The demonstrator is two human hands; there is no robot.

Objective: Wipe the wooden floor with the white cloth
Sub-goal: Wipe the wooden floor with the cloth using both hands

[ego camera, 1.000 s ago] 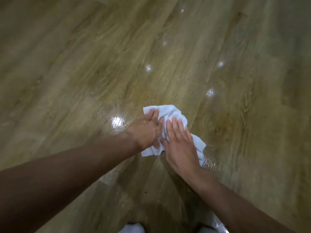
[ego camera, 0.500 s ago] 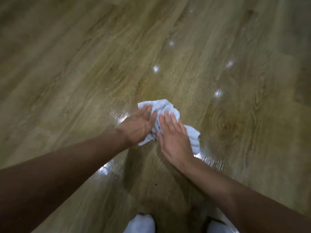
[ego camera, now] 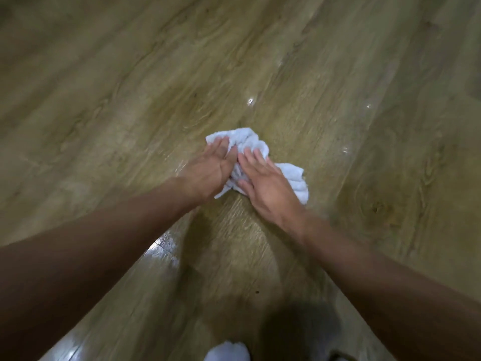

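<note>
A crumpled white cloth [ego camera: 248, 140] lies on the wooden floor [ego camera: 130, 100] in the middle of the view. My left hand [ego camera: 209, 171] presses flat on its left part, fingers together and stretched forward. My right hand [ego camera: 265, 186] presses flat on its middle, fingers spread slightly. Both palms push the cloth down against the planks. A corner of the cloth sticks out to the right of my right hand, and its middle is hidden under my palms.
Wet, shiny streaks [ego camera: 161, 246] show on the planks near my left forearm and small glints [ego camera: 250, 101] lie beyond the cloth. A white sock [ego camera: 226, 351] shows at the bottom edge. A dark wood knot [ego camera: 377, 204] marks the floor to the right.
Both hands have slid the cloth away from me and slightly leftward over the floor. The glints beyond the cloth have shifted in the view and my feet have come into view.
</note>
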